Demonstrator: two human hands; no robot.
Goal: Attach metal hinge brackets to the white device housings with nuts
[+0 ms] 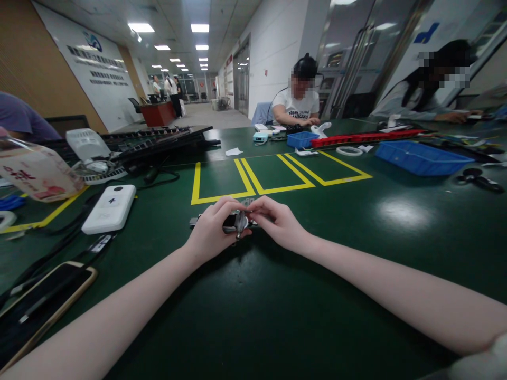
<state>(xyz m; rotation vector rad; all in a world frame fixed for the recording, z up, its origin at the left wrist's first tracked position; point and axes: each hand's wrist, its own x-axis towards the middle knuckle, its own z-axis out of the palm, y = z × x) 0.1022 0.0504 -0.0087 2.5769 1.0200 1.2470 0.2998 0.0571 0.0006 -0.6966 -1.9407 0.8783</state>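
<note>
Over the dark green table (245, 306), my left hand (214, 227) is closed around a small silver-and-black device (240, 221), thumb below and fingers above. A grey end of a flat bar (194, 221) sticks out to the left behind that hand; whether it belongs to the device I cannot tell. My right hand (279, 221) has its thumb and fingers pinched together at the device's right side. The fingertips of both hands nearly meet there, and they hide much of the device.
Yellow tape outlines (277, 187) mark the table ahead. To the left lie a white power bank (111, 208), a phone (43, 301), cables and a plastic bottle (39, 169). Blue trays (423, 157) and a red strip (368, 137) lie at the right. A person (297, 100) sits opposite.
</note>
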